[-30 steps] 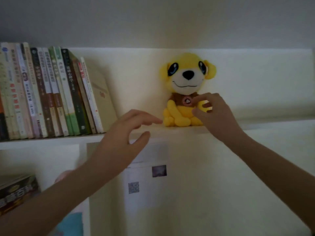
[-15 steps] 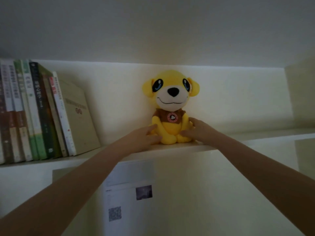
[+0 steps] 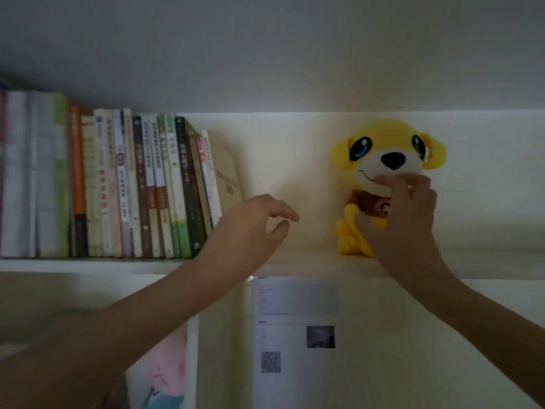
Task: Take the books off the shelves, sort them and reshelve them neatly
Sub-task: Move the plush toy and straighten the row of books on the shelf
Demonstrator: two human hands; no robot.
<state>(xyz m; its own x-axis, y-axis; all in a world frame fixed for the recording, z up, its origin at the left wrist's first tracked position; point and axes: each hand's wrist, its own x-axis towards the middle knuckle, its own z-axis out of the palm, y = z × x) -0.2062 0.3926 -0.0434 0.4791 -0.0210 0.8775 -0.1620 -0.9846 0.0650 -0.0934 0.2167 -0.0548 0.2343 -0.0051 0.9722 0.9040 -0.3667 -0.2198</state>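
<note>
The row of books (image 3: 124, 184) stands spines out on the left part of the top shelf (image 3: 88, 265). Thick white volumes (image 3: 17, 172) sit far left, then an orange spine (image 3: 77, 160), then creams, browns and greens, all upright. Past the dark green book (image 3: 188, 184) the last few tip leftward, and a tan-covered book (image 3: 228, 175) leans at the end, cover showing.

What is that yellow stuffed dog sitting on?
The yellow stuffed dog sits on the white shelf board. The right hand grips its front, covering part of its base, so anything under there is hidden.
</note>
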